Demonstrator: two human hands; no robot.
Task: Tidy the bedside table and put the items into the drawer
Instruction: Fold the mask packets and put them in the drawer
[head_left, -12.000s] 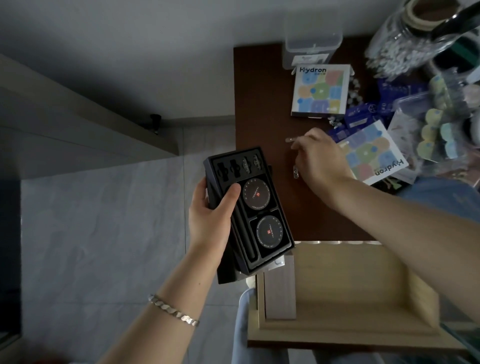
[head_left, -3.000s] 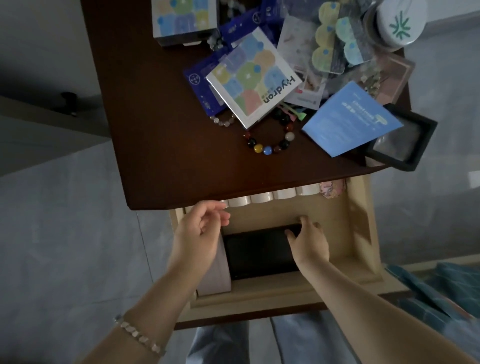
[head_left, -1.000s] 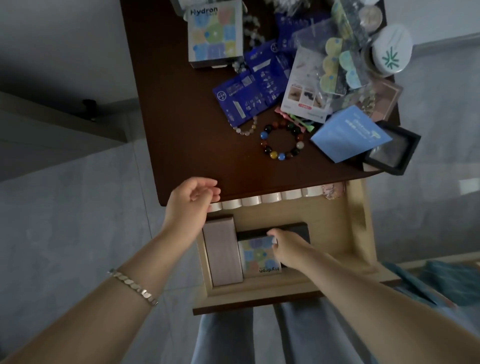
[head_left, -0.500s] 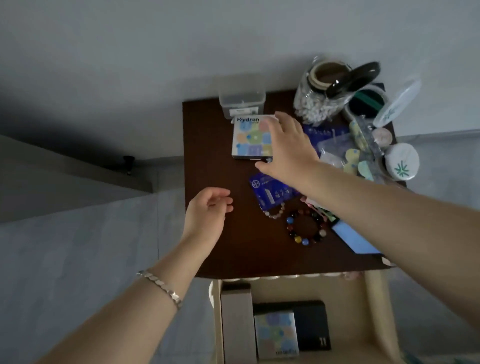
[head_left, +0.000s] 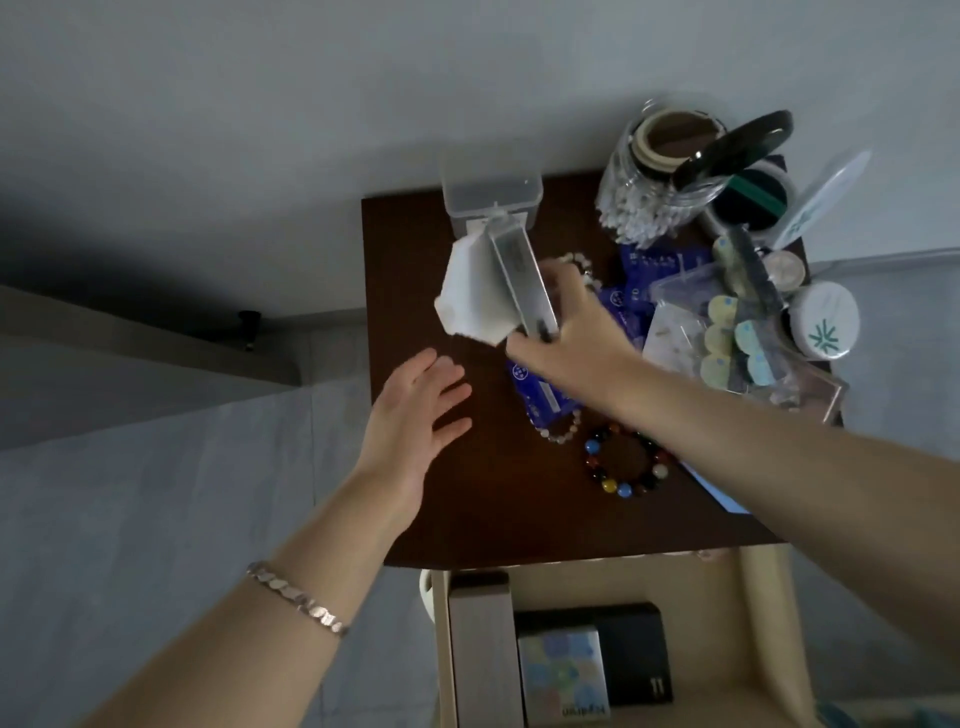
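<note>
Since half a second ago the right hand (head_left: 566, 332) has gone from lying flat on the colourful box (head_left: 488, 291) to gripping it. The box is now raised off the dark tabletop (head_left: 410, 291) and tipped on edge, its pale underside facing left.

That tabletop is crowded along its right side and bare on its left. Below its front edge the wooden drawer (head_left: 769, 623) stands pulled out. Inside, a long greyish box (head_left: 480, 649) lies along the left wall, with a black case (head_left: 634, 660) beside it. A second colourful box (head_left: 563, 670) rests on the left part of the case.

At the back of the tabletop a glass jar of cotton swabs (head_left: 654, 192) stands right of a clear plastic container (head_left: 491, 189). The gripped box is just in front of that container.

The left hand (head_left: 415, 410) is over the bare left part of the tabletop with fingers spread and straight, holding nothing. A silver bracelet (head_left: 296, 605) circles its wrist.

Blue sachets (head_left: 540, 389) lie under the right forearm. Near the front lies a ring of multicoloured beads (head_left: 626, 462), with a pale bead strand (head_left: 558, 434) just left of it.
</note>
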